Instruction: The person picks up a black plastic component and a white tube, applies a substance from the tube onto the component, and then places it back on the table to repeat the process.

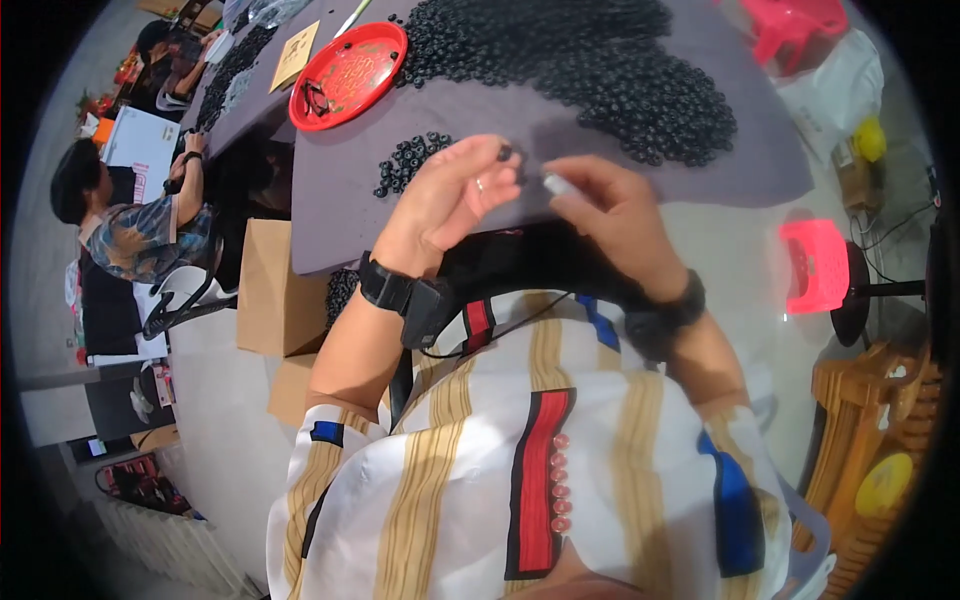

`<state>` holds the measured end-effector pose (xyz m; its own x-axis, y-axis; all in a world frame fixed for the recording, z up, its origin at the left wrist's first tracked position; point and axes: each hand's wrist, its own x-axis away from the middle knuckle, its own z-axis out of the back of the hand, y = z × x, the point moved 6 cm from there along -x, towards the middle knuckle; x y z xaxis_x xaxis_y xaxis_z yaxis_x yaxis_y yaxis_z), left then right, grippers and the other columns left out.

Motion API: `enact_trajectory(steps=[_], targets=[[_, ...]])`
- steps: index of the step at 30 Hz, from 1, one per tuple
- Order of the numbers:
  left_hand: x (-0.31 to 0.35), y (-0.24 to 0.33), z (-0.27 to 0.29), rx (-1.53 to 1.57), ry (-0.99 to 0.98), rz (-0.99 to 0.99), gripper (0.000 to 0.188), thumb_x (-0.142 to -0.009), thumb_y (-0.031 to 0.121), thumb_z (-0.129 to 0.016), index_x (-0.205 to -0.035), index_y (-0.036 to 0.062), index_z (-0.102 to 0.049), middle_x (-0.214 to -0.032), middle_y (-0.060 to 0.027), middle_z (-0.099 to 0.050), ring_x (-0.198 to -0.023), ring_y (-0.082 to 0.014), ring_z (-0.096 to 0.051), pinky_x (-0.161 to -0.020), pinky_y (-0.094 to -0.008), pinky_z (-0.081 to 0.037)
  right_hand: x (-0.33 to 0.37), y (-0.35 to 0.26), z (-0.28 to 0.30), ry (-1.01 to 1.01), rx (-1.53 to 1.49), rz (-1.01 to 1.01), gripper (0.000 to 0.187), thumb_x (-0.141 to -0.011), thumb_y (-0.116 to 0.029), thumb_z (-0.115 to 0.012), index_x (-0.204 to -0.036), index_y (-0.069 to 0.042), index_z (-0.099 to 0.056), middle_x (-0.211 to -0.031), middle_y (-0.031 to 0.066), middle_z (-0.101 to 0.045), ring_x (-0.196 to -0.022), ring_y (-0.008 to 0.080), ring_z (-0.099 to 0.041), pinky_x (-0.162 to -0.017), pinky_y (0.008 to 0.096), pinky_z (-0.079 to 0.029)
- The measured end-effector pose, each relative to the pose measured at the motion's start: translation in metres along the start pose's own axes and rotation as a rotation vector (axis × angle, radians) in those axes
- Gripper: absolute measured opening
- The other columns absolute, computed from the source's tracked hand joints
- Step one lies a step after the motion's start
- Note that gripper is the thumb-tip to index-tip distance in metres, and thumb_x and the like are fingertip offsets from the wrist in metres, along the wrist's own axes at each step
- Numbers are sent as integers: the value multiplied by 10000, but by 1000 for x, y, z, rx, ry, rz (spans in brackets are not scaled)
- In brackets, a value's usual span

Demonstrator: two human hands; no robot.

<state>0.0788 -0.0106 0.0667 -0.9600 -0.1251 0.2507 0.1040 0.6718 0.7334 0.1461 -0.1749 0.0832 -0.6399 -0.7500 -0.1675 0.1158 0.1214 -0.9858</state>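
Note:
Over the near edge of the grey cloth-covered table (480, 115), both my hands are raised close together. My left hand (450, 195) pinches a small black ring-shaped part (505, 152) between thumb and forefinger, its other fingers loosely curled. Facing it a short gap away, my right hand (620, 215) is closed in a pinch. A short whitish piece (562, 188) shows at its thumb; whether this is a tool or a thumb cover I cannot tell. Beside my left hand lies a small heap of black parts (405, 165). A large pile of similar parts (660, 105) spreads farther back.
A red round tray (345, 85) with a few black bits stands at the back left, beside a tan card (293, 57). A cardboard box (270, 290) is below the table's left side. Another person (140, 235) sits at far left. A pink stool (815, 265) stands right.

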Motion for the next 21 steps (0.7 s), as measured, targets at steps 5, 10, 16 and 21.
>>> enact_trajectory(steps=[5,10,16,21], targets=[[16,-9,-3,234,-120,1,143,-944,136,-561,-1015,19,-602,-917,-93,-659,-744,-144,-637,-707,-292,-567,-5,-7,-20,-72,-92,78,339,-831,-21,-648,-1163,-56,-587,-934,-21,-589,-758,30,-491,-653,172,-408],[18,-11,-10,264,-98,6,136,-941,142,-570,-1002,26,-602,-897,-78,-650,-734,-132,-608,-692,-275,-541,-5,-18,-27,-84,-99,46,370,-812,-39,-687,-1163,-65,-576,-846,-49,-489,-781,34,-470,-670,178,-395],[16,-13,-11,221,-127,15,121,-937,137,-575,-989,31,-602,-880,-63,-637,-725,-123,-598,-682,-271,-538,-6,-12,-21,-114,-99,45,358,-826,-47,-684,-1166,-57,-573,-902,-30,-544,-808,37,-502,-691,172,-412],[17,-14,-15,205,-106,25,121,-935,117,-573,-1009,25,-600,-897,-66,-642,-719,-120,-606,-690,-264,-545,-6,-4,-19,-127,-152,40,369,-841,-44,-670,-1194,-40,-560,-980,-1,-615,-857,43,-552,-691,172,-434]])
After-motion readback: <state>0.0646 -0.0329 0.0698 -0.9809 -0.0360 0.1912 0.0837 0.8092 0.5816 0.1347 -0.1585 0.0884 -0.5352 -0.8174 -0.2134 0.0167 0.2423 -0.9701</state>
